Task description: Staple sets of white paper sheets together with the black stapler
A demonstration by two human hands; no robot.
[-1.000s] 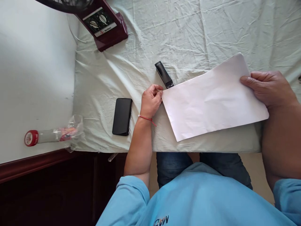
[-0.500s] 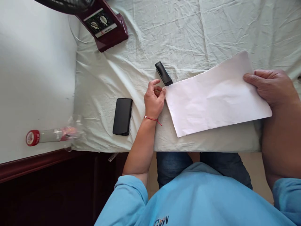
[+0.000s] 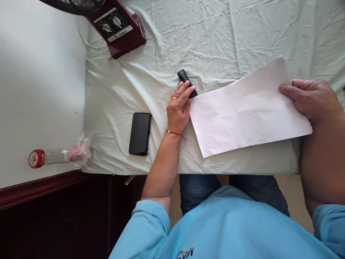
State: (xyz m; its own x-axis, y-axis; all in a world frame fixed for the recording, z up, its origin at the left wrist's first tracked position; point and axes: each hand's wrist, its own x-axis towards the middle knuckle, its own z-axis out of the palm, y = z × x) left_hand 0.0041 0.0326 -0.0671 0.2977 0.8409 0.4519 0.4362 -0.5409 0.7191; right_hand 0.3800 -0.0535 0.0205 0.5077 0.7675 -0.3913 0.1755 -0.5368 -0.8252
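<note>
A small black stapler [image 3: 184, 76] lies slantwise on the cloth, its lower end meeting the upper left corner of a stack of white paper [image 3: 250, 111]. My left hand [image 3: 180, 109] is at that corner, its fingers laid over the stapler's lower part and its thumb bent in beside the paper's edge. The fingers hide part of the stapler. At the far end of the stack, my right hand [image 3: 312, 99] grips the right edge, thumb on top and the other fingers underneath or curled behind.
A black phone [image 3: 140, 133] lies left of my left forearm. A dark red fan base with knobs [image 3: 122, 30] stands at the upper left. By the wall is a red-capped bottle [image 3: 51, 157] with plastic wrap. Wrinkled pale green cloth [image 3: 199, 32] covers the table.
My left hand has moved up slightly, and its fingers have gone from curled beside the stapler to lying over it. My right hand and the paper have stayed nearly still.
</note>
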